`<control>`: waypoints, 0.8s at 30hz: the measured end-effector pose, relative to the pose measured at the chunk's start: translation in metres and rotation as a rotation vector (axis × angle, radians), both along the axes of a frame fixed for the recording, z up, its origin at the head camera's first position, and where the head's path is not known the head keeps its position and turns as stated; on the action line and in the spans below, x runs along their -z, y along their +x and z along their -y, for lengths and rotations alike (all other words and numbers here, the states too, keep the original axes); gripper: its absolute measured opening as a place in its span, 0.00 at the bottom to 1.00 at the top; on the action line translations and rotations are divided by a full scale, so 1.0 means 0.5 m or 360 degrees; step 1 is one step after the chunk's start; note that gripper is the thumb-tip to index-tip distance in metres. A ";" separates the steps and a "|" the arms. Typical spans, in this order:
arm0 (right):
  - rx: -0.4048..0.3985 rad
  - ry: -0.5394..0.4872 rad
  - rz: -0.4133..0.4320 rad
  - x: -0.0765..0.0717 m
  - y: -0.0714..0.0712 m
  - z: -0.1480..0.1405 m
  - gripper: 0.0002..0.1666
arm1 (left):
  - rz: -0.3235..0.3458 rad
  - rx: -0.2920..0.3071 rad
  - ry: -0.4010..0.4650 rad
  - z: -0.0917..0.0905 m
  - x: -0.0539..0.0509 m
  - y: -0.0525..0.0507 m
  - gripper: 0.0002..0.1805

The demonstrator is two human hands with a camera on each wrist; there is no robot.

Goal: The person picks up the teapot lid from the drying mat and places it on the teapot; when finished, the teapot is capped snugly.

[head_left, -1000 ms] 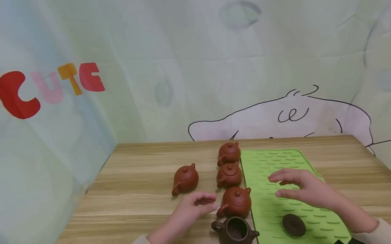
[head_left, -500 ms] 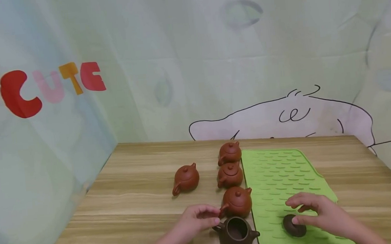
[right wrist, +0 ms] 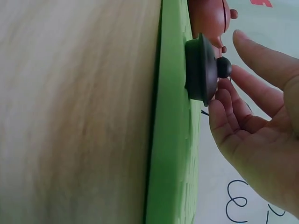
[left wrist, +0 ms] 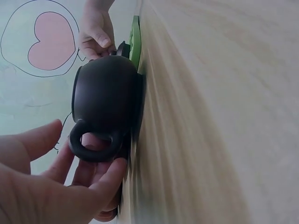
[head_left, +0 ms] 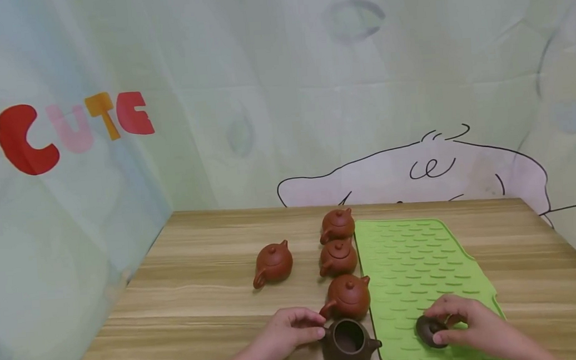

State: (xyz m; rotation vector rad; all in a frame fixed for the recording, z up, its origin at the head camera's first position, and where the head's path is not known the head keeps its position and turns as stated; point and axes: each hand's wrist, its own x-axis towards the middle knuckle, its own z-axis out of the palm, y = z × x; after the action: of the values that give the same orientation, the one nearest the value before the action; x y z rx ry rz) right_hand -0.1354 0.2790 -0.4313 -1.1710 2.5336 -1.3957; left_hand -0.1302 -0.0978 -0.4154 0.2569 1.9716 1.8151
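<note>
A dark brown lidless teapot [head_left: 348,346] stands on the table at the near end of a row of teapots, its spout to the right. My left hand [head_left: 293,336] is at its handle [left wrist: 96,145]; in the left wrist view the fingers reach behind the handle while the thumb stays apart from it. The dark lid [head_left: 429,331] lies knob up on a green mat [head_left: 400,283]. Around its knob [right wrist: 224,67] hovers my right hand [head_left: 471,323], the thumb spread away from the knob and the other fingers close to the lid's edge.
Beyond the dark pot, a reddish-brown teapot [head_left: 349,297], a second teapot [head_left: 338,257] and a third teapot [head_left: 338,225] line the mat's left edge. Another reddish teapot [head_left: 274,263] sits farther left on the wooden table [head_left: 198,264]. A printed curtain [head_left: 242,94] hangs behind.
My left hand has moved right and down to the dark teapot's handle. My right hand has come down from above the mat to the lid. The teapots and lid have stayed put.
</note>
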 end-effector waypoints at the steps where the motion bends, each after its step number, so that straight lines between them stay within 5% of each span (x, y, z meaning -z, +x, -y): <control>1: 0.0006 0.0003 -0.0009 0.001 0.000 0.000 0.18 | 0.0000 0.0000 -0.0008 0.000 0.001 0.000 0.16; 24: 0.0138 0.0074 0.0038 0.005 0.001 0.000 0.09 | 0.0004 -0.0024 -0.0029 -0.002 0.013 0.003 0.14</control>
State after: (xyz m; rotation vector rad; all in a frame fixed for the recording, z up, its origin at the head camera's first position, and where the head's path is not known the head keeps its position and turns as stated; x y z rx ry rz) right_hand -0.1350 0.2788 -0.4341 -1.0432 2.6149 -1.3514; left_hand -0.1288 -0.0968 -0.4218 0.2350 1.9930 1.8047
